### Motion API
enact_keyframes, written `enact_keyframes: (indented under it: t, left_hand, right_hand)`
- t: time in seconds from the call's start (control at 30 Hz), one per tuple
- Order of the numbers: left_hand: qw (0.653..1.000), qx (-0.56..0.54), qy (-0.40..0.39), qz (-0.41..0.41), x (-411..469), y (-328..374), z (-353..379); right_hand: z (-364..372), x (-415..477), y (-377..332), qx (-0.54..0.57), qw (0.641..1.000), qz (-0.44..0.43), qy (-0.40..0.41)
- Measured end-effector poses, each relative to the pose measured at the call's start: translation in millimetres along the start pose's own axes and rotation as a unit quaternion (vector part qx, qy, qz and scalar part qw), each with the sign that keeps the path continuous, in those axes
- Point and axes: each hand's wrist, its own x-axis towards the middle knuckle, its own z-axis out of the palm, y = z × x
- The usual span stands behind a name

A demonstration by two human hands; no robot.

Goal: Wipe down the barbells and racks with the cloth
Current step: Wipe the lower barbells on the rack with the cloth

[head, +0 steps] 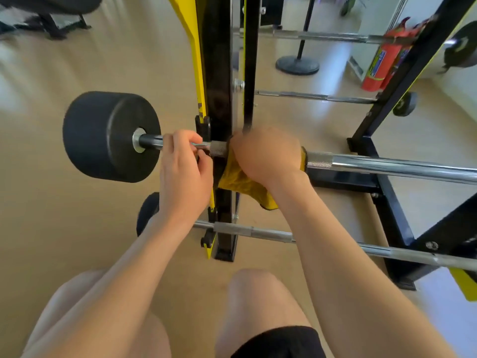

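A chrome barbell (387, 165) lies across the black and yellow rack upright (216, 81), with a black round weight (103, 135) on its left end. My left hand (184, 166) grips the bar between the weight and the upright. My right hand (268, 153) is wrapped round a yellow cloth (242, 184) on the bar just right of the upright. The cloth's loose end hangs below the bar. The bar under my right hand is hidden.
Another barbell (258, 232) sits lower on the rack, and two more (315, 96) rest higher behind. The rack's black right frame (387, 202) stands on the tan floor. A red fire extinguisher (379, 65) and a round black stand base (296, 64) are at the back right. My knees are below.
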Motion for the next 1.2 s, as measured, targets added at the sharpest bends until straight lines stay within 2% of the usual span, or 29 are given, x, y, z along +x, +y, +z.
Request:
enact_keyframes:
  t: [0.1, 0.23, 0.4, 0.5, 0.57, 0.7, 0.83, 0.93, 1.03, 1.07, 1.13, 1.2]
  left_hand:
    - [1.000, 0.003, 0.006, -0.007, -1, -3, -9]
    - [0.998, 0.032, 0.014, -0.061, -2, -2, -21]
    - [0.998, 0.003, -0.002, -0.061, 3, -5, -33]
    - [0.997, -0.014, -0.023, -0.075, 8, -5, -38]
    - [0.995, -0.020, -0.039, -0.090, 12, -5, -41]
    - [0.992, -0.033, -0.033, -0.119, 12, -1, -40]
    - [0.987, -0.059, 0.008, -0.149, 3, 5, -41]
    - [0.978, -0.102, 0.005, -0.181, 3, 6, -47]
    - [0.975, -0.075, -0.012, -0.207, 3, -3, -56]
    - [0.978, -0.045, -0.021, -0.204, 1, -8, -59]
    - [0.976, 0.001, -0.043, -0.213, -1, -17, -64]
    - [0.968, 0.001, -0.062, -0.244, -1, -24, -68]
  right_hand:
    - [-9, -3, 4, -0.007, 0.999, -0.045, -0.026]
    - [-21, -7, 18, -0.014, 0.987, -0.146, -0.060]
    - [-14, -14, 24, -0.035, 0.975, -0.211, -0.054]
    - [-4, -10, 3, -0.038, 0.970, -0.238, -0.031]
    - [4, -8, -19, -0.046, 0.972, -0.231, -0.011]
    - [17, -12, -47, -0.026, 0.984, -0.148, 0.090]
    - [8, -11, -17, 0.006, 0.992, -0.114, 0.053]
    - [6, -32, 19, -0.004, 0.989, -0.062, 0.133]
    - [12, -36, 4, 0.033, 0.984, 0.000, 0.176]
    - [11, -33, -9, 0.068, 0.984, -0.012, 0.166]
    - [6, -29, -40, 0.136, 0.977, -0.097, 0.136]
    - [-3, -28, -66, 0.204, 0.957, -0.156, 0.138]
